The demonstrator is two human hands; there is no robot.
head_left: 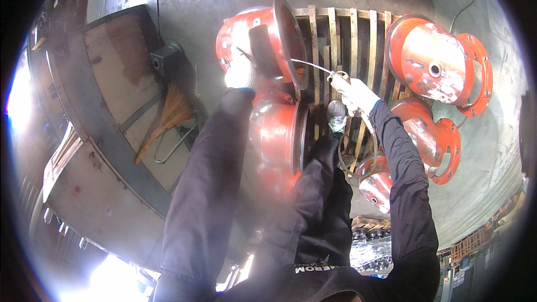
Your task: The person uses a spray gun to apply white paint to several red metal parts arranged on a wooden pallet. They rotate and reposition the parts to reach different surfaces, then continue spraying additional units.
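In my gloved right hand (361,98) I grip what looks like an air blow gun (339,81). Its thin curved nozzle (310,65) points left, with the tip at the flanged rim of a red-painted metal housing (281,42). A hose (373,140) loops down from my grip beside my right forearm. My gloved left hand (240,72) is against the left part of that same housing, near its dark rectangular opening; glare washes out the fingers. Just below, a second rounded red housing (277,128) is close to my left arm.
A slatted wooden pallet (353,39) lies under the parts, with my shoe (337,113) on it. More red flanged housings (433,61) (422,134) are at the right, a smaller red part (377,190) below. At left are a metal table (120,67) and a straw broom (168,117).
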